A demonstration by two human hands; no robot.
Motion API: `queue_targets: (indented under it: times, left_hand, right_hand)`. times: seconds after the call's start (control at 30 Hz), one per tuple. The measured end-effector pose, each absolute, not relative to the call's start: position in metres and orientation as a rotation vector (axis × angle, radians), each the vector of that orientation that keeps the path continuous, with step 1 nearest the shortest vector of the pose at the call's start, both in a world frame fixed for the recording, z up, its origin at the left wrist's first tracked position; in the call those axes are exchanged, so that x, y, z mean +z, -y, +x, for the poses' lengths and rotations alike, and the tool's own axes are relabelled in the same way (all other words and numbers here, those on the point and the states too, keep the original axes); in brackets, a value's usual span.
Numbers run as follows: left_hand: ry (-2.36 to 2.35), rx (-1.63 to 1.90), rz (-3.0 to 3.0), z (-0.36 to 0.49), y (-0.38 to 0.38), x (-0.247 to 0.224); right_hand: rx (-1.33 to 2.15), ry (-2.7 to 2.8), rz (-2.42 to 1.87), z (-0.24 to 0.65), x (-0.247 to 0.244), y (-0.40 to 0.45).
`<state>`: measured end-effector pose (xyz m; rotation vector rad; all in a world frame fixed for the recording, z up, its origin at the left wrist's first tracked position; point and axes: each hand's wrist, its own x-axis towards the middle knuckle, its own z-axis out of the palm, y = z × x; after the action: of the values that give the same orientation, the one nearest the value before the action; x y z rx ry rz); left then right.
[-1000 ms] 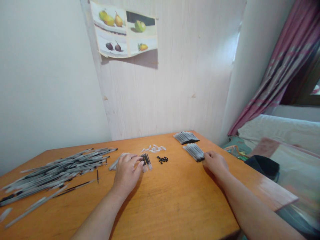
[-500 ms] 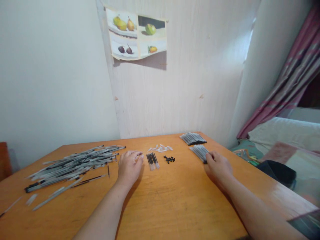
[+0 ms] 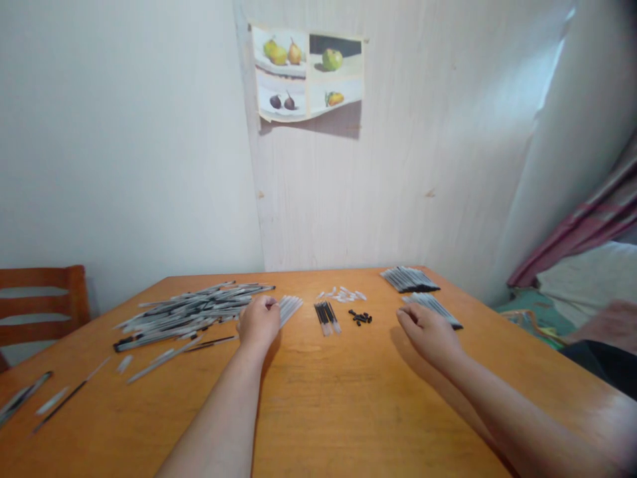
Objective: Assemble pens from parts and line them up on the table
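Note:
My left hand (image 3: pixel 259 325) is closed, its fingers curled down and mostly hidden. Beside it, on the right, a row of translucent pen barrels (image 3: pixel 290 309) lies on the table. A large loose heap of pens (image 3: pixel 184 311) is just to the left of this hand. My right hand (image 3: pixel 428 333) has its fingers bent together, with nothing visible in them. Behind it lies a row of capped pens (image 3: pixel 438 311), partly covered by the hand. Between the hands are dark ink refills (image 3: pixel 326 316), small black plugs (image 3: pixel 360 317) and small white caps (image 3: pixel 343 294).
Another row of pens (image 3: pixel 411 279) lies at the far right of the wooden table (image 3: pixel 318 411). Several loose pen parts (image 3: pixel 70 401) are at the left front. A wooden chair (image 3: pixel 40 299) stands at the left, a dark container (image 3: pixel 600 365) off the right edge.
My right hand has let go of the row of pens and moved left off it. My left hand has shifted left, uncovering the translucent barrels. The view has turned left.

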<state>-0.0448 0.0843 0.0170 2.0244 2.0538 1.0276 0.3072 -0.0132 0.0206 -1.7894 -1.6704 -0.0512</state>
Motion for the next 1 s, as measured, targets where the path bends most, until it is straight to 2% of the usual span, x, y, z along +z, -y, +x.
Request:
queue_targets:
  times: [0.07, 0.23, 0.53, 1.0]
  left_hand:
    - [-2.194, 0.93, 1.895, -0.042, -0.082, 0.017]
    - [-2.267, 0.688, 2.035, -0.03, -0.075, 0.017]
    - [-2.336, 0.562, 2.199, -0.027, -0.068, 0.016]
    - [-2.347, 0.463, 2.202, -0.025, -0.069, 0.013]
  right_hand:
    - [-0.005, 1.696, -1.755, 0.295, 0.025, 0.01]
    - [0.12, 1.726, -1.724, 0.261, 0.035, -0.004]
    - [0.18, 1.66, -1.757, 0.226, 0.032, -0.034]
    - [0.241, 1.631, -1.871, 0.228, 0.005, -0.035]
